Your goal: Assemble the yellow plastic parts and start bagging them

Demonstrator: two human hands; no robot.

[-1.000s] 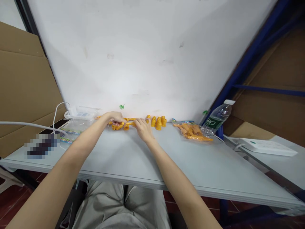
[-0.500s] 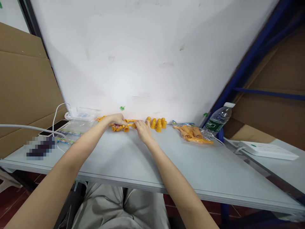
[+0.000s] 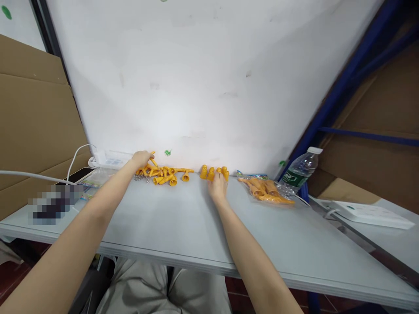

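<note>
A heap of small yellow trumpet-shaped plastic pieces [image 3: 166,174] lies at the back of the grey table [image 3: 183,226]. My left hand [image 3: 141,159] is closed at the heap's left end, pinching one thin yellow piece [image 3: 152,159] that sticks up from the fingers. A small metal chain [image 3: 140,177] lies just below that hand. To the right stands a cluster of several short yellow caps [image 3: 214,172]. My right hand [image 3: 218,188] reaches into this cluster, its fingertips among the caps; what they grip is hidden.
A clear bag of yellow pieces [image 3: 266,189] lies right of the caps, with a water bottle [image 3: 299,168] behind it. A white power strip [image 3: 109,159], a cable and a phone [image 3: 77,175] sit at the left. A white board stands behind the table; another power strip [image 3: 369,209] lies far right.
My right hand has moved right from the heap to the cluster of caps. My left hand has shifted left and lifted a thin yellow piece off the heap.
</note>
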